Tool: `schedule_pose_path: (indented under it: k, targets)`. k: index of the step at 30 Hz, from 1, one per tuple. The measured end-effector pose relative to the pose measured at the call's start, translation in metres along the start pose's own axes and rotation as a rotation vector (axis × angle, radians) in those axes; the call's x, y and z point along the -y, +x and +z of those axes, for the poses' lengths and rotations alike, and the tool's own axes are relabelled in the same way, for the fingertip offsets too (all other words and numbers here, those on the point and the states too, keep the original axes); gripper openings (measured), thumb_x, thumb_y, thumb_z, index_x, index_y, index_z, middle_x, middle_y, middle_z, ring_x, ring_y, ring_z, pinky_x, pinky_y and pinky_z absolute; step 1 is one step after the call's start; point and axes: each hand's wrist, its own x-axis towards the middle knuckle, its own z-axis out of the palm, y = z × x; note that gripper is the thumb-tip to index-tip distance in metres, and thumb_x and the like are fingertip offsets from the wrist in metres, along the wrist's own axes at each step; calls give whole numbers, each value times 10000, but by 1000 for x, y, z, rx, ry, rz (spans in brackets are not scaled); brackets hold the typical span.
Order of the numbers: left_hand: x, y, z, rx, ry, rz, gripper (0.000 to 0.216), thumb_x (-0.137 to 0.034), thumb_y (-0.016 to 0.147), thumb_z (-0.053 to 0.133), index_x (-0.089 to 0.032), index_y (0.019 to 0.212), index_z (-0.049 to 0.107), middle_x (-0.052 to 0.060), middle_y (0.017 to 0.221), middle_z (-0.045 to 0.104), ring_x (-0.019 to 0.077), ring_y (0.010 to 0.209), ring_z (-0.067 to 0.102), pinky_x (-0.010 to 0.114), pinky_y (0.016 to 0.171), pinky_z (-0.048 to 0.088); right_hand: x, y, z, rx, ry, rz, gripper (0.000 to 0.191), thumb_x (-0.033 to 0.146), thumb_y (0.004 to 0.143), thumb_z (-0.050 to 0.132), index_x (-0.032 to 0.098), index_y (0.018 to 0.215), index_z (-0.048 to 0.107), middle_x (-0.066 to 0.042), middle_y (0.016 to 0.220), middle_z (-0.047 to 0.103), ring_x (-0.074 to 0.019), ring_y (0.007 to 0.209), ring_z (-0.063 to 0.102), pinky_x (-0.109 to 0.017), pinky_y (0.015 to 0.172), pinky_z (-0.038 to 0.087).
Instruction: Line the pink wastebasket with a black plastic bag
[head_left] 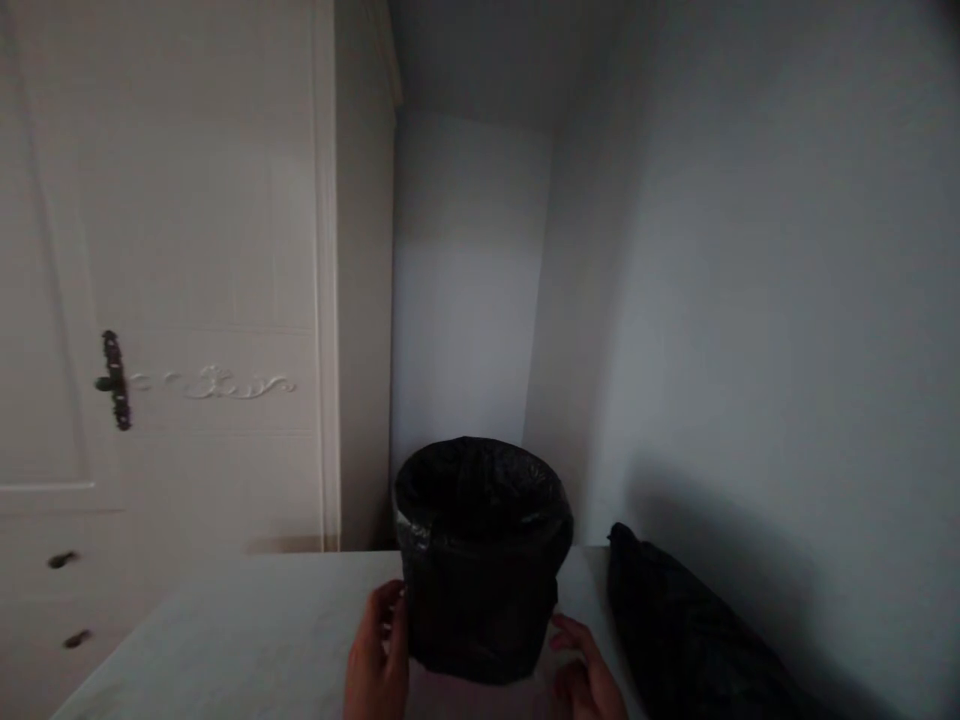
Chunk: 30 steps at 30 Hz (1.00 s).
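Observation:
A round bin (480, 610) stands on the pale surface in front of me, covered by a black plastic bag (487, 545) folded over its rim. Its mouth faces up and the inside is dark. At the bin's lower left side is my left hand (377, 655), its fingertips against or very near the bag, with a gap between thumb and fingers. My right hand (585, 670) is by the lower right side, fingers apart and bent, the index fingertip close to the bag. Whether either hand presses on the bin is hard to see in the dim light.
The bin is on a light tabletop (247, 630). A dark, soft-looking bundle (697, 640) lies along the right edge by the grey wall (787, 300). To the left rises a white wardrobe (210, 250) with a dark ornate handle (114, 382) and drawer knobs.

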Motion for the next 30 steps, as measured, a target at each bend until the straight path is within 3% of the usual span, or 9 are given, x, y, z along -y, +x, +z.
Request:
schedule_pose_path:
  k: [4, 9, 12, 17, 22, 27, 30]
  targets:
    - [-2, -1, 4, -4, -47, 1, 711, -786, 880, 552, -234, 1312, 672, 135, 1368, 731, 350, 1258, 690, 485, 1027, 591, -13, -1, -2, -48, 32, 14, 529, 477, 833, 611, 196, 1267, 724, -148, 1242, 771, -294, 1016, 766, -396, 957, 605]
    - [1, -8, 7, 95, -43, -4, 730, -782, 897, 539, -230, 1360, 653, 115, 1472, 681, 373, 1464, 537, 544, 1218, 441, -12, -3, -2, -39, 136, 31, 580, 497, 828, 664, 194, 1319, 725, -159, 1415, 708, -336, 1292, 683, -439, 1118, 547]
    - [4, -11, 9, 106, -38, 6, 731, -780, 896, 540, -221, 1351, 663, 117, 1459, 690, 383, 1464, 536, 556, 1222, 434, -14, -3, -2, -33, 183, 42, 615, 529, 841, 673, 197, 1357, 713, -155, 1481, 669, -343, 1345, 652, -456, 1151, 526]
    - [7, -12, 10, 20, -44, 10, 707, -774, 894, 542, -233, 1327, 683, 112, 1422, 712, 394, 1433, 566, 581, 1203, 451, -15, 0, 0, -55, 155, 45, 662, 624, 855, 660, 179, 1341, 729, -167, 1465, 680, -370, 1376, 623, -523, 1229, 437]
    - [0, -6, 6, -27, -92, 9, 697, -793, 859, 578, -245, 1265, 721, 105, 1388, 731, 381, 1417, 579, 555, 1237, 403, -9, -1, 0, -70, 149, 51, 696, 678, 851, 650, 181, 1330, 737, -165, 1456, 688, -364, 1391, 612, -500, 1230, 433]
    - [-37, 26, 2, -120, -349, -179, 534, -657, 822, 684, -230, 1137, 738, 119, 1271, 769, 358, 1274, 679, 552, 1159, 469, 4, 5, 0, -100, 186, 60, 605, 628, 836, 668, 189, 1239, 772, -162, 1368, 742, -355, 1333, 653, -484, 1183, 472]
    - [-80, 54, 0, -169, -496, -312, 290, -459, 849, 675, -214, 996, 724, 107, 1156, 788, 274, 1134, 736, 435, 1038, 556, 32, 27, -6, -174, 232, 89, 586, 663, 809, 651, 199, 1143, 779, -151, 1261, 780, -356, 1213, 712, -477, 1052, 559]
